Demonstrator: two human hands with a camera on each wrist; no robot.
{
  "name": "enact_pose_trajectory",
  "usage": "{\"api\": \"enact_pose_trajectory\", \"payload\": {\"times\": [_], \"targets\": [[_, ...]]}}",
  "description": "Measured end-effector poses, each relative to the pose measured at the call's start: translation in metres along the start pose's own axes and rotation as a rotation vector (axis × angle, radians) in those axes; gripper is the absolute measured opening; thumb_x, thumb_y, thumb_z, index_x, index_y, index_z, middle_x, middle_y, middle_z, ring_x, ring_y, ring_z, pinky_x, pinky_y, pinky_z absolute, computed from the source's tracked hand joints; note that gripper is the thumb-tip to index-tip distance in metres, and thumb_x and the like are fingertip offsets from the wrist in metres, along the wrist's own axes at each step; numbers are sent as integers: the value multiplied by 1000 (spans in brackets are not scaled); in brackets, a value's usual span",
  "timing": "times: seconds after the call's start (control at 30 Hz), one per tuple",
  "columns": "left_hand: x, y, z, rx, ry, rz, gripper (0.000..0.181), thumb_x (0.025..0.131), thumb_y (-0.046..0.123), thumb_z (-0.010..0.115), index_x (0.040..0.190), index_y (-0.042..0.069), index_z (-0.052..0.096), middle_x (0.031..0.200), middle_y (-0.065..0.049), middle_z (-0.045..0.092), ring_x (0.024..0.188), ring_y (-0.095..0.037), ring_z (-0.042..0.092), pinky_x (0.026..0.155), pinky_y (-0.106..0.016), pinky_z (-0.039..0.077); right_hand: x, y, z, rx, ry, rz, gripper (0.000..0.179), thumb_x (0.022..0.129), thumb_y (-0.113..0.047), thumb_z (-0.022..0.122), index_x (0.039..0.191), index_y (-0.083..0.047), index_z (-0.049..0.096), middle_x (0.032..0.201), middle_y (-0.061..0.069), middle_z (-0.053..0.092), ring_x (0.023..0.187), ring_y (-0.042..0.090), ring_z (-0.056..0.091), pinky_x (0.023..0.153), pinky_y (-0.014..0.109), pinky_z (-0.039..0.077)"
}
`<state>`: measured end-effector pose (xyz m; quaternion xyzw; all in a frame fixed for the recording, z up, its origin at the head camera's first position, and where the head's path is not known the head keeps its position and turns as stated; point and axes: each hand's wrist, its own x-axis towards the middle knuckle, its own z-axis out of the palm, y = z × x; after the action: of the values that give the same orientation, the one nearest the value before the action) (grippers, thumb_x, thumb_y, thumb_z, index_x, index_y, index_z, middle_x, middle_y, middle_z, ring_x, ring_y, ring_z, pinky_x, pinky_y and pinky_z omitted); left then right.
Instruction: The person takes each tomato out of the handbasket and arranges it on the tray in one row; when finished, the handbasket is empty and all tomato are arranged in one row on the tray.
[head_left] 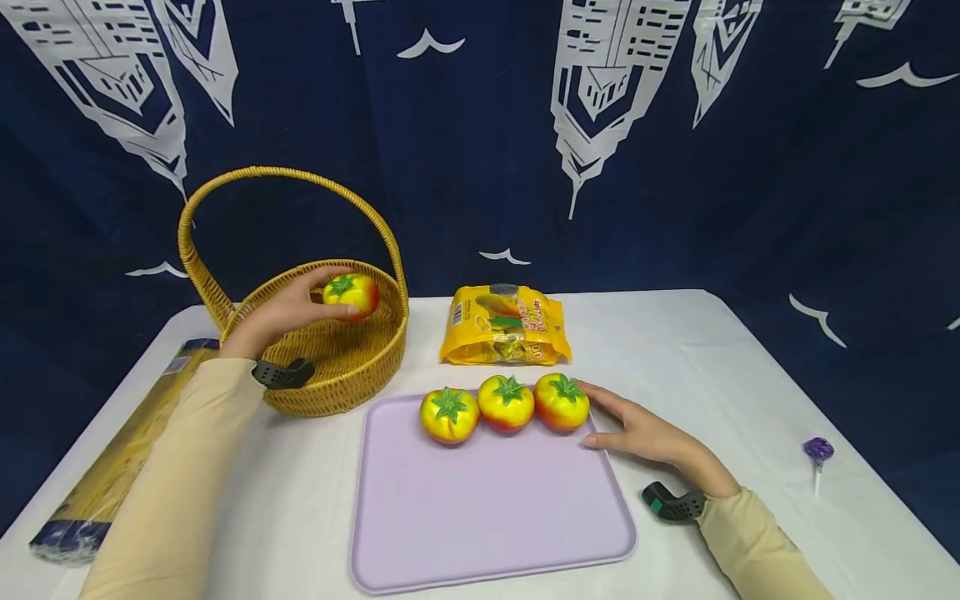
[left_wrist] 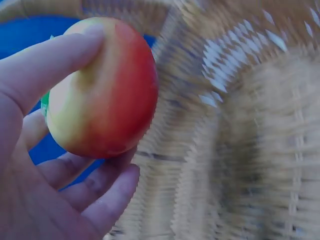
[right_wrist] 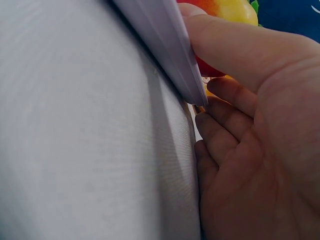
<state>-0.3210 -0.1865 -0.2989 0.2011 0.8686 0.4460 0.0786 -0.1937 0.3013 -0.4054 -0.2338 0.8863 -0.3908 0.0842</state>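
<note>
A yellow-and-red tomato (head_left: 354,293) with a green leafy top is held between the thumb and fingers of my left hand (head_left: 288,310), over the wicker basket (head_left: 358,385). The left wrist view shows the thumb pressed on the tomato (left_wrist: 117,95) and the fingers curled beneath it. Three similar tomatoes, a left one (head_left: 448,417), a middle one (head_left: 506,406) and a right one (head_left: 561,404), sit in a row along the far edge of a lilac tray (head_left: 487,517). My right hand (head_left: 648,433) lies at the tray's right edge, fingers loosely extended beside the right tomato.
Behind the tray stands a yellow snack bag (head_left: 506,325). A purple lollipop (head_left: 818,451) lies at the right on the white table (head_left: 675,350). At the left, a long plastic-wrapped yellow bundle (head_left: 123,450) lies partly under my left sleeve. A dark blue patterned curtain (head_left: 465,150) hangs behind.
</note>
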Motion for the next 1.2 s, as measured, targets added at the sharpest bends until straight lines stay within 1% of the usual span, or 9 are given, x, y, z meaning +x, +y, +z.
{"api": "enact_pose_trajectory", "payload": {"times": [0.13,0.23,0.37,0.5,0.63,0.73,0.87,1.07,1.2], "targets": [[-13,17,1,-62,35,30,65,85,26,71,141,15,38,130,-11,42,106,-30,49,87,-32,43,1,0,-1,5,-3,-6,73,84,-25,71,144,-5,34,146,19,29,133,39,22,104,58,16],[-28,29,6,-110,38,64,64,85,23,71,140,16,39,129,-9,42,106,-29,50,85,-27,45,1,0,-1,7,-9,-12,73,85,-25,70,144,-5,33,147,19,29,133,39,22,104,58,17],[-52,38,22,-148,-13,132,66,84,16,72,140,12,39,128,-12,43,106,-30,51,86,-25,47,1,0,-1,1,-6,-20,74,84,-26,71,144,-6,33,147,18,29,133,39,23,103,58,18],[-74,38,42,-143,-78,171,68,81,14,75,139,11,40,127,-13,45,105,-30,52,86,-28,47,3,0,-2,-3,-3,-6,75,84,-27,71,145,-7,33,147,18,29,133,38,23,104,58,17],[-87,27,64,-114,-126,196,69,78,15,78,138,10,43,128,-11,48,106,-28,53,86,-30,48,4,0,-3,3,-14,8,76,84,-28,71,145,-6,32,148,18,28,134,38,21,104,57,17],[-91,18,77,-85,-144,210,69,77,18,79,137,11,45,129,-9,49,109,-25,52,90,-35,45,4,0,-3,0,-20,12,75,84,-26,71,145,-6,32,148,19,27,134,39,21,104,58,16],[-92,10,88,9,-141,204,69,76,26,80,136,14,48,131,-7,49,114,-24,49,96,-44,39,3,-1,-3,2,-25,19,73,85,-25,70,144,-5,32,147,20,27,134,41,19,103,60,15],[-90,-1,93,137,-187,206,68,76,30,79,134,13,50,132,-8,50,116,-28,46,97,-51,36,2,-1,-1,-1,-19,25,73,85,-26,70,144,-5,32,148,20,27,134,40,20,103,59,16],[-88,-9,97,157,-212,225,68,76,29,79,134,11,50,134,-9,48,118,-28,46,98,-50,35,3,-1,-1,0,-23,25,74,85,-27,70,145,-5,31,148,20,26,134,41,19,103,60,16]]}}
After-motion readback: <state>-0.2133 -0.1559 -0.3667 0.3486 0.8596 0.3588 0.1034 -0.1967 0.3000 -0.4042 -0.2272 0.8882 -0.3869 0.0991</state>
